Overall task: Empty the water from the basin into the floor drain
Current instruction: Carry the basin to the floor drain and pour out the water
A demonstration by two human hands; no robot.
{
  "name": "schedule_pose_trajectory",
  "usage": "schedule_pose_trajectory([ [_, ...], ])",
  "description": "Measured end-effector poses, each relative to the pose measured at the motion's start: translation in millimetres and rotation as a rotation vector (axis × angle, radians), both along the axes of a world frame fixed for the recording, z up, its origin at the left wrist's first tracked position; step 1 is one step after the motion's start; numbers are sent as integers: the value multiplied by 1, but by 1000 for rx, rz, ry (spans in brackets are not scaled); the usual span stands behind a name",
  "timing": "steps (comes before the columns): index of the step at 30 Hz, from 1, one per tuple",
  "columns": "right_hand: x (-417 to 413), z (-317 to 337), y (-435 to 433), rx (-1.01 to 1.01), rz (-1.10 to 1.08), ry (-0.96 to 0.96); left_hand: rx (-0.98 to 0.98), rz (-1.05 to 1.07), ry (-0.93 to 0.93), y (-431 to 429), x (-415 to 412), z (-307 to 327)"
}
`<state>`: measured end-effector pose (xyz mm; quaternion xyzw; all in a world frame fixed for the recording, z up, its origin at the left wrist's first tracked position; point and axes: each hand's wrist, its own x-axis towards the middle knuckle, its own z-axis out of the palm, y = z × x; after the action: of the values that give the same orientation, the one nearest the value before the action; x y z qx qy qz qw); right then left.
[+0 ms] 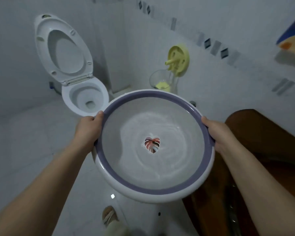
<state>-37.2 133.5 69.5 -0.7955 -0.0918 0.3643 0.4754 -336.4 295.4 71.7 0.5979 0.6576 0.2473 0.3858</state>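
A round white basin (pixel 119 181) with a purple rim and a leaf picture at its bottom is held above the white tiled floor. Water swirls inside it. My left hand (pixel 88 129) grips the rim on the left side, thumb over the edge. My right hand (pixel 215 133) grips the rim on the right side. The basin sits roughly level, tilted slightly toward me. A small dark spot (pixel 159 213) shows on the floor below the basin; I cannot tell whether it is the floor drain.
A white toilet (pixel 84 97) with seat and lid raised stands at the back left. A clear jug (pixel 162 81) with a yellow lid (pixel 178 59) stands by the wall behind the basin. A brown wooden surface (pixel 255 137) lies at right. My foot (pixel 109 217) is below.
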Motion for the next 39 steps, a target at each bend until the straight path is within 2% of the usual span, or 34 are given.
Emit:
schedule_pose_trajectory([
  [12,-80,-45,135,84,-41,80,42,73,-7,112,-87,-44],
  [20,-84,-104,209,128,-8,87,25,177,-47,159,-101,-114],
  [26,-74,-186,249,122,58,66,-3,245,-81,174,-99,-201],
  [39,-54,-434,293,29,166,25,-53,308,39,193,-76,-441],
])
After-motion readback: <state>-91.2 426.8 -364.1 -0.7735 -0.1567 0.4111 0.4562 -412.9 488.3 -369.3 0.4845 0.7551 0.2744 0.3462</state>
